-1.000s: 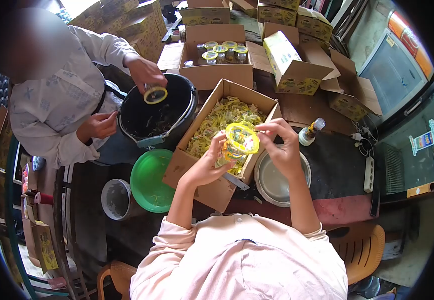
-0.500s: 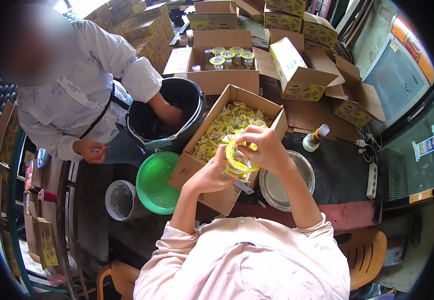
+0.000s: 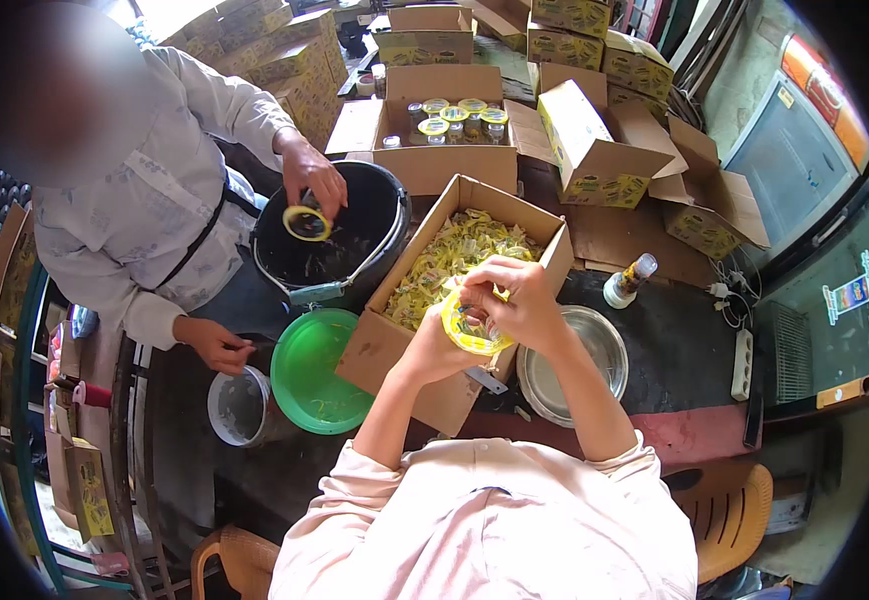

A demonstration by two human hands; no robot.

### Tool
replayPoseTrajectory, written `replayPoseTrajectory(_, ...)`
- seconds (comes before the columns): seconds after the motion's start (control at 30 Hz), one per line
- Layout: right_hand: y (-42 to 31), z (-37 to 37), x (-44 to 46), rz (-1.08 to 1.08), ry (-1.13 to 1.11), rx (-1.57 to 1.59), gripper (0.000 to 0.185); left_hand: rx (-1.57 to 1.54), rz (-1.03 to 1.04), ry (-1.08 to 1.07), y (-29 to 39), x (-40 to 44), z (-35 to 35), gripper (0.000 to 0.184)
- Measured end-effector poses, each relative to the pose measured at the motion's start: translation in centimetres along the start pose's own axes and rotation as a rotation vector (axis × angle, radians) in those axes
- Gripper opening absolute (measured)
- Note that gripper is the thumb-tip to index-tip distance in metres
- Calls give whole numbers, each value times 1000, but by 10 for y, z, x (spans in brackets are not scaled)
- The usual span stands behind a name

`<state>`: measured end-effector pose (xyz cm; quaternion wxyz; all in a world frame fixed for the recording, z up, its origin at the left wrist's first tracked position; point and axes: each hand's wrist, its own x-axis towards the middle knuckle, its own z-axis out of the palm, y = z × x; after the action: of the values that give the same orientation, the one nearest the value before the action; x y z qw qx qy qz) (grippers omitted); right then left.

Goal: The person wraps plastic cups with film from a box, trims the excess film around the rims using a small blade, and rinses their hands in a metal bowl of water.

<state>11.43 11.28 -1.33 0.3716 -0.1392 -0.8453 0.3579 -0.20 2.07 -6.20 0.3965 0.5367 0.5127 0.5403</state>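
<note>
My left hand [image 3: 432,352] is wrapped round a clear jar [image 3: 478,346] with a bright yellow rim, its mouth tilted up toward me. The fingers of my right hand [image 3: 519,300] are bent together at the jar's mouth, tips partly inside; what they pinch is hidden. Both hands are over the near end of an open cardboard box [image 3: 558,250], which is filled with small yellow and clear packets [image 3: 464,240]. Right of the box, beneath my right forearm, stands a round metal basin [image 3: 609,350].
A co-worker's hand [image 3: 312,180] holds a yellow-rimmed jar over a black bucket [image 3: 394,215]. Nearby are a green basin [image 3: 299,385] and a grey-white pail [image 3: 238,408]. Behind stands a carton of jars [image 3: 434,165]. A small bottle [image 3: 632,282] and a power strip [image 3: 743,365] are at right.
My right fingers have moved deeper into the jar's mouth, and the jar has tilted a little. The co-worker's hand has risen from the black bucket with a jar; their other hand has moved lower.
</note>
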Motion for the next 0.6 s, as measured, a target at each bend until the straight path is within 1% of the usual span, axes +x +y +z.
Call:
replayPoseTrajectory(0.03,-3,1,0,79,0,38,4,15,3,27,0,-1,1,49)
replayPoseTrajectory(0.13,5,10,1,144,55,70,6,4,62,116,-6,1,4,37)
replayPoseTrajectory(0.17,8,11,3,176,70,69,6,0,35,120,-5,3,4,38)
replayPoseTrajectory(0.23,17,17,3,147,146,86,4,-4,-8,130,-5,3,4,40)
replayPoseTrajectory(0.27,21,20,1,131,184,94,4,-7,51,175,-7,-1,5,41)
replayPoseTrajectory(0.3,27,15,5,209,278,40,2,-11,108,220,-10,-4,6,42)
replayPoseTrajectory(0.33,38,7,11,199,409,107,4,-13,165,265,-14,-7,7,43)
replayPoseTrajectory(0.37,44,-15,12,348,441,105,7,10,138,251,-22,-11,3,47)
replayPoseTrajectory(0.4,56,-31,18,319,484,123,8,35,106,240,-31,-14,-5,50)
replayPoseTrajectory(0.43,59,-42,19,282,431,147,10,58,76,230,-35,-17,-10,54)
replayPoseTrajectory(0.47,60,-47,22,307,314,95,10,96,54,255,-37,-16,-14,55)
replayPoseTrajectory(0.5,55,-50,21,336,199,44,10,130,23,266,-34,-13,-15,55)
replayPoseTrajectory(0.57,40,-38,21,342,81,-2,14,180,-15,242,-22,-6,-14,51)
replayPoseTrajectory(0.6,35,-33,22,250,22,-82,19,180,6,254,-21,-2,-12,47)
